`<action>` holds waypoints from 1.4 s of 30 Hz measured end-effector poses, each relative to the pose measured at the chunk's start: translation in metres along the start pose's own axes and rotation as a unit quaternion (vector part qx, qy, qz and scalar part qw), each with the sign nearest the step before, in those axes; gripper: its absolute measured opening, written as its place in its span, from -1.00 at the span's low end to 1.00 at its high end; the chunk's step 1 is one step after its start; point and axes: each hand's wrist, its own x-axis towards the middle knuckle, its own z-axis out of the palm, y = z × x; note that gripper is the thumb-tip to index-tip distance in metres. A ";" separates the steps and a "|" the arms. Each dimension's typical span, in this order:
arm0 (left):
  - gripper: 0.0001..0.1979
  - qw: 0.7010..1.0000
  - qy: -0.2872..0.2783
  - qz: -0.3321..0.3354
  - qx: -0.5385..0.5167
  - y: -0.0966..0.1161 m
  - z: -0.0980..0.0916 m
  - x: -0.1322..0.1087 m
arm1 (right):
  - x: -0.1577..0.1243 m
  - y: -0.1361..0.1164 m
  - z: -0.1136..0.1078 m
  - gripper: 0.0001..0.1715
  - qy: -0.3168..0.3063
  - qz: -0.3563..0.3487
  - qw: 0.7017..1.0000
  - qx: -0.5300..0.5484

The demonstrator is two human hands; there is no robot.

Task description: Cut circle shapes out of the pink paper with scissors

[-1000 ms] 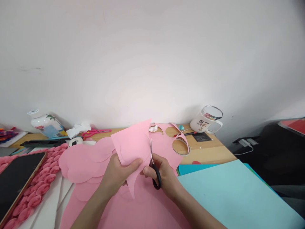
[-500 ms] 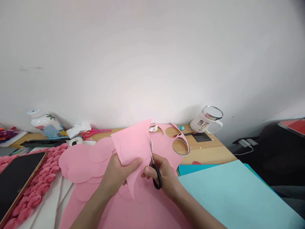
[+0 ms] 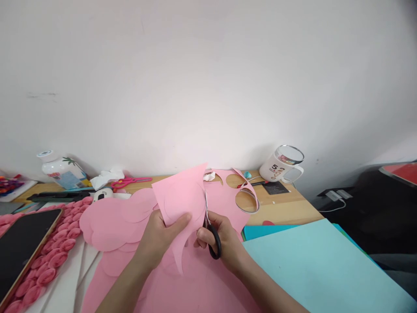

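My left hand (image 3: 166, 234) pinches a piece of pink paper (image 3: 179, 189), thumb on top. A curved line is drawn on this paper, and a narrow cut strip hangs from its lower end. In my right hand (image 3: 221, 239) are scissors with black handles (image 3: 214, 243), their blades upright at the paper's right edge. Beneath both hands lies more pink paper (image 3: 202, 287). Overlapping pink paper circles (image 3: 110, 226) are piled to the left of my left hand.
Pink paper with round holes (image 3: 221, 200) lies behind my hands. A white mug (image 3: 276, 169) stands back right, light blue sheets (image 3: 319, 265) at right. At left are a phone (image 3: 26, 248), pink scissors (image 3: 130, 181) and a white bottle (image 3: 61, 169).
The pink paper's hanging strip has swung slightly left and down. My left thumb has shifted a little left and up on the sheet. The scissors stay at nearly the same place.
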 end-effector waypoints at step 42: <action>-0.72 0.999 -0.043 -0.026 0.007 -0.002 -0.002 0.001 | 0.003 0.005 -0.002 -0.70 0.026 -0.012 1.000 0.013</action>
